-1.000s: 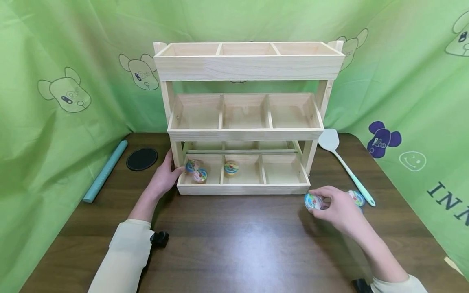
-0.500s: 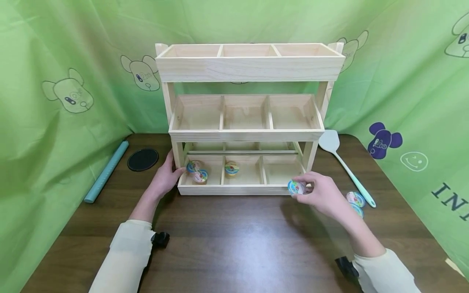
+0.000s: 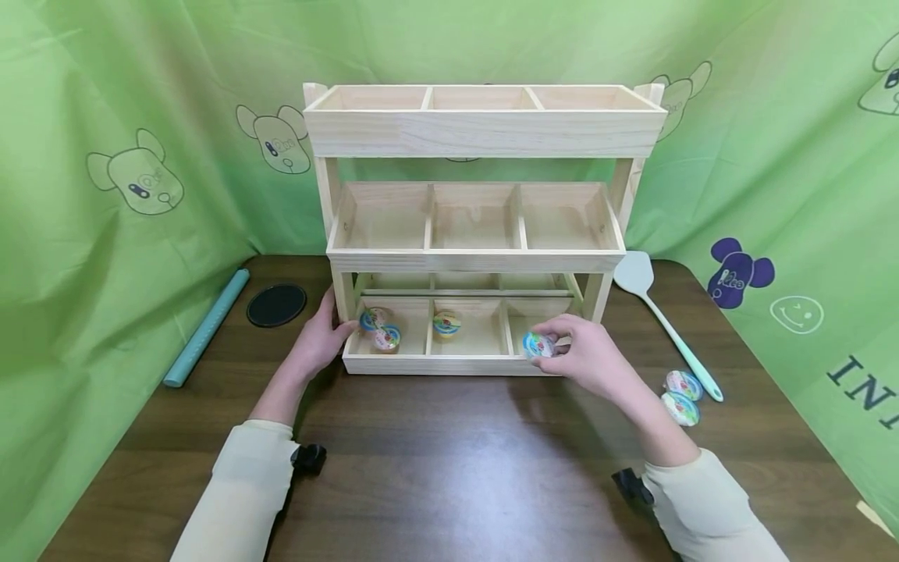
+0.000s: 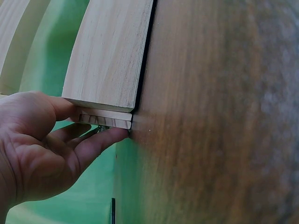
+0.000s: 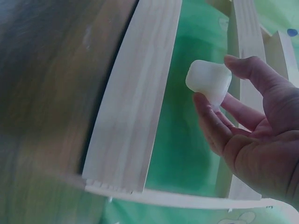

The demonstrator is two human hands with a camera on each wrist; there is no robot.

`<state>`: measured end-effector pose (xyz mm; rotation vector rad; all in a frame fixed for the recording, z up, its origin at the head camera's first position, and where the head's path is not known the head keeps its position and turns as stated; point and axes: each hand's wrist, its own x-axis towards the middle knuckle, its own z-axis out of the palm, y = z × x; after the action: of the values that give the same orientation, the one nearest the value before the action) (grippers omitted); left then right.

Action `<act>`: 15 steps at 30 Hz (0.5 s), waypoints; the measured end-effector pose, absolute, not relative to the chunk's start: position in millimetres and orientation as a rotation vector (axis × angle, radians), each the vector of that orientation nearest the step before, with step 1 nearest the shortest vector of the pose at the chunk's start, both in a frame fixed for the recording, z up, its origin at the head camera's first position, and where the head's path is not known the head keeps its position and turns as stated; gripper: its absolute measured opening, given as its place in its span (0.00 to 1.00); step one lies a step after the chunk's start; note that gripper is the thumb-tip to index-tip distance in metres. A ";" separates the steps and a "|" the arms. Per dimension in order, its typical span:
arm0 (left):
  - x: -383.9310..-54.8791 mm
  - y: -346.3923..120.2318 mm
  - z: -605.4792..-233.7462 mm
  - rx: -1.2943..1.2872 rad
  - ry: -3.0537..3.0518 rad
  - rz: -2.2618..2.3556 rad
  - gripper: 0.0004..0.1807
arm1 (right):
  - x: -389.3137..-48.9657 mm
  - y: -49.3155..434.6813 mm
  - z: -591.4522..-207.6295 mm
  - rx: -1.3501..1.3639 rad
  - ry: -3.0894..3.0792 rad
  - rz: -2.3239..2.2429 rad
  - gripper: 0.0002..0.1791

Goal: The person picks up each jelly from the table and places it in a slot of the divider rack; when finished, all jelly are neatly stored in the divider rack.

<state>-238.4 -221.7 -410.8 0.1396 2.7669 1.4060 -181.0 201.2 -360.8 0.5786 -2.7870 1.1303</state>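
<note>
Rack (image 3: 485, 134) of pale grainy wood, boxy, kinda raw | right hand (image 3: 586, 355): fingers pinching a milky, squarish cup (image 5: 208, 81), shiny printed lid (image 3: 537, 344), right at the bottom tray's (image 3: 435, 365) right slot | left hand (image 3: 319, 341): fingers hooked round the rack's bottom left end | two more cups (image 3: 681, 407) on smooth dark tabletop (image 3: 435, 484)

On the green curtain (image 3: 829, 195) to your right, dark capital letters (image 3: 871, 394) read "IN", with a further letter cut off. Near them you have an outlined smiley face (image 3: 797, 314). Writing on the purple mouse head (image 3: 740, 273) is unclear; print on your small cups (image 3: 538, 344) is too tiny to read.
</note>
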 end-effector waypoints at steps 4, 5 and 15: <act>-238.1 -221.2 -410.2 0.138 2.762 1.413 0.44 | -187.1 190.6 -359.2 0.599 -2.783 1.122 0.21; -238.1 -221.2 -410.2 0.137 2.758 1.417 0.44 | -188.9 188.0 -359.1 0.600 -2.785 1.133 0.21; -238.1 -221.2 -409.8 0.146 2.760 1.429 0.44 | -210.6 156.3 -366.6 0.601 -2.855 1.157 0.24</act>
<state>-238.1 -221.2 -409.8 0.1464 2.7600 1.4286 -210.6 156.3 -366.6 0.6012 -2.8553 1.1574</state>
